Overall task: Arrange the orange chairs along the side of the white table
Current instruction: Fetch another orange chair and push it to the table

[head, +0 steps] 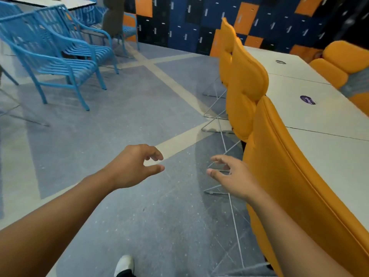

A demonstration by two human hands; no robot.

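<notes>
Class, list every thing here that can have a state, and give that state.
Left hand, loosely curled, holding nothing.
Right hand, loosely curled, holding nothing.
Nearest orange chair, upright, pushed against the white table.
Farther orange chairs, upright, in line along the same side.
Blue chairs, upright.
Locker doors, shut.

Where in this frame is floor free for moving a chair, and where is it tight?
Free: the grey floor between the blue chairs and the orange chairs, under the empty left hand and right hand. The white table has bare stretches. Crowded: the table's near edge, where orange chair backs stand side by side.
</notes>
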